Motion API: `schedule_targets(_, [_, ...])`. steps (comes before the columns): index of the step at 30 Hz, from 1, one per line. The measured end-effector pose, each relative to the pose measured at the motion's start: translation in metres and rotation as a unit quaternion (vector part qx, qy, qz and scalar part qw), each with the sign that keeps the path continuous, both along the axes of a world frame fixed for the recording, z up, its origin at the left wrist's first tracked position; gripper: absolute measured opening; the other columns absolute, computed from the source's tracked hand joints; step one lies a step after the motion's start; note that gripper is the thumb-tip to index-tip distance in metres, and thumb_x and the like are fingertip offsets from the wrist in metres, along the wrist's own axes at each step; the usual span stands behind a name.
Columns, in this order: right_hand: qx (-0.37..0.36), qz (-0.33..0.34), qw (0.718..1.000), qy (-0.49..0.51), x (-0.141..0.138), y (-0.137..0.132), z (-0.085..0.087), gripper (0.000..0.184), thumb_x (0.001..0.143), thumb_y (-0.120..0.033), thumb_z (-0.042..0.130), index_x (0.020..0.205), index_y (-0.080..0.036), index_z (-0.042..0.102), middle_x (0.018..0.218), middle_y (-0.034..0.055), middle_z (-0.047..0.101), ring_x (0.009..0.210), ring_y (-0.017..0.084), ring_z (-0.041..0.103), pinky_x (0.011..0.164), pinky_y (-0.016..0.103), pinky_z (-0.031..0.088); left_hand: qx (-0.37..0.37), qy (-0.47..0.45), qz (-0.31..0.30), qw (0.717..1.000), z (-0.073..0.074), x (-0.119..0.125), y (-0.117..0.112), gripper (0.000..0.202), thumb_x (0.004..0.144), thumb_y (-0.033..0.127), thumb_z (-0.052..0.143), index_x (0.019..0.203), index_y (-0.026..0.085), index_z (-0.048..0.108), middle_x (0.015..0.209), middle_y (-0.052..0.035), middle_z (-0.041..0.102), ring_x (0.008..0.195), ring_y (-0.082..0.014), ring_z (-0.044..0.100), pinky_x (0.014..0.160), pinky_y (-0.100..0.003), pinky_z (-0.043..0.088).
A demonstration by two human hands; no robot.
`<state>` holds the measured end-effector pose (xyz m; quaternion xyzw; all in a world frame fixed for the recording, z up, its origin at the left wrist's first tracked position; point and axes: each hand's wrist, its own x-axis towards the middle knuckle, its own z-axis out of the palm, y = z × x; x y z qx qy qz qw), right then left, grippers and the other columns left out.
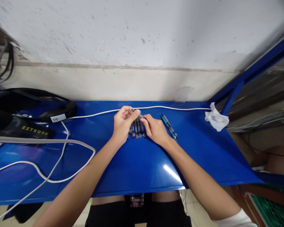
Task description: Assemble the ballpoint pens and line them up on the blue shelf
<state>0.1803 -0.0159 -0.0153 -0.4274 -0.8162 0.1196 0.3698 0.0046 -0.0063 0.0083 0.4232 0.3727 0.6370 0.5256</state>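
Between my two hands, above the blue table (142, 164), is a pen (140, 116) with a grey grip. My left hand (124, 123) pinches one end with thumb and fingers. At the other end, my right hand (153, 127) has its fingers closed on the same pen. Under and between the hands lies a row of several dark pens (137, 129), their upper parts partly hidden by my fingers. Just right of my right hand, blue and dark pens (169, 126) lie side by side on the table.
A black headset-like device (26, 107) with a label sits at the left. White cables (63, 142) loop across the table's left side and run along the wall. Crumpled white paper (216, 118) lies at the right end, beside a blue metal frame (233, 94).
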Motion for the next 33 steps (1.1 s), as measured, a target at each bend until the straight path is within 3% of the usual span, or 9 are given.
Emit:
schedule_targets(4, [-0.003, -0.007, 1.0, 0.018, 0.0024, 0.0017, -0.0003, 0.035, 0.121, -0.042, 0.035, 0.116, -0.02, 0.062, 0.087, 0.0053, 0.074, 0.066, 0.018, 0.067, 0.063, 0.029, 0.039, 0.014, -0.018, -0.102, 0.995, 0.0026, 0.002, -0.0033, 0.034, 0.096, 0.043, 0.086, 0.124, 0.023, 0.082, 0.123, -0.0107, 0.082, 0.115, -0.0248, 0.077, 0.104, -0.039, 0.06])
schedule_targets(6, [-0.001, -0.008, 1.0, 0.022, 0.0035, 0.0022, -0.0003, 0.034, 0.121, -0.041, 0.036, 0.114, -0.021, 0.062, 0.087, 0.005, 0.074, 0.065, 0.017, 0.066, 0.064, 0.028, 0.039, 0.006, -0.007, -0.1, 0.995, 0.0011, 0.0018, -0.0031, 0.03, 0.096, 0.042, 0.086, 0.117, 0.021, 0.083, 0.118, -0.0107, 0.084, 0.112, -0.0256, 0.078, 0.105, -0.041, 0.061])
schedule_targets(10, [0.002, -0.003, 1.0, 0.019, 0.0037, 0.0016, 0.0008, 0.036, 0.121, -0.044, 0.037, 0.11, -0.022, 0.064, 0.086, 0.0042, 0.073, 0.064, 0.016, 0.064, 0.064, 0.028, 0.039, -0.008, 0.014, -0.034, 0.999, -0.0017, 0.0001, -0.0005, 0.022, 0.088, 0.038, 0.094, 0.096, 0.022, 0.081, 0.095, -0.0042, 0.082, 0.087, -0.018, 0.076, 0.088, -0.032, 0.061])
schedule_targets(15, [-0.004, -0.011, 1.0, 0.023, 0.0039, 0.001, 0.0023, 0.037, 0.121, -0.044, 0.037, 0.118, -0.021, 0.065, 0.086, 0.0047, 0.075, 0.064, 0.017, 0.065, 0.064, 0.029, 0.041, 0.001, -0.01, -0.088, 0.996, 0.0047, -0.0011, -0.0013, 0.036, 0.091, 0.039, 0.091, 0.122, 0.024, 0.082, 0.125, -0.01, 0.082, 0.111, -0.0232, 0.077, 0.101, -0.036, 0.059])
schedule_targets(20, [0.014, -0.009, 1.0, 0.025, 0.0049, 0.0019, 0.0032, 0.037, 0.121, -0.045, 0.038, 0.121, -0.021, 0.065, 0.091, 0.0053, 0.076, 0.067, 0.017, 0.067, 0.065, 0.028, 0.042, 0.001, 0.012, -0.046, 0.999, 0.0024, -0.001, -0.0006, 0.021, 0.088, 0.035, 0.094, 0.099, 0.022, 0.082, 0.101, -0.0052, 0.082, 0.094, -0.0195, 0.076, 0.092, -0.034, 0.06])
schedule_targets(23, [0.014, -0.004, 1.0, 0.016, 0.0046, 0.0024, 0.0032, 0.037, 0.121, -0.046, 0.038, 0.119, -0.021, 0.066, 0.093, 0.0059, 0.076, 0.07, 0.017, 0.068, 0.066, 0.029, 0.043, -0.007, 0.0, -0.02, 1.0, 0.0, 0.0005, -0.0002, 0.025, 0.087, 0.037, 0.095, 0.09, 0.021, 0.077, 0.097, -0.0037, 0.08, 0.088, -0.0168, 0.074, 0.087, -0.031, 0.059])
schedule_targets(26, [0.012, 0.003, 1.0, 0.017, 0.0039, 0.0025, 0.0032, 0.036, 0.121, -0.046, 0.039, 0.12, -0.022, 0.066, 0.099, 0.0072, 0.078, 0.076, 0.018, 0.071, 0.069, 0.028, 0.046, -0.014, -0.014, -0.031, 0.999, 0.0012, 0.0021, -0.0015, 0.03, 0.089, 0.038, 0.094, 0.086, 0.019, 0.071, 0.101, -0.0062, 0.081, 0.091, -0.0172, 0.074, 0.087, -0.031, 0.058])
schedule_targets(29, [0.011, 0.001, 1.0, 0.022, 0.0033, 0.0018, 0.0035, 0.034, 0.121, -0.046, 0.041, 0.118, -0.022, 0.065, 0.097, 0.0071, 0.078, 0.074, 0.018, 0.071, 0.068, 0.028, 0.046, -0.017, -0.016, -0.04, 0.999, 0.0029, 0.002, -0.002, 0.034, 0.088, 0.038, 0.095, 0.082, 0.019, 0.067, 0.092, -0.0054, 0.08, 0.083, -0.0163, 0.073, 0.082, -0.031, 0.058])
schedule_targets(33, [-0.006, -0.003, 1.0, 0.017, 0.0028, 0.0006, 0.0033, 0.031, 0.119, -0.047, 0.044, 0.113, -0.023, 0.061, 0.092, 0.0054, 0.077, 0.071, 0.018, 0.07, 0.065, 0.028, 0.044, -0.016, 0.015, -0.018, 1.0, 0.002, 0.0005, -0.0008, 0.028, 0.084, 0.04, 0.097, 0.094, 0.022, 0.078, 0.079, 0.0002, 0.073, 0.072, -0.0141, 0.066, 0.073, -0.029, 0.054])
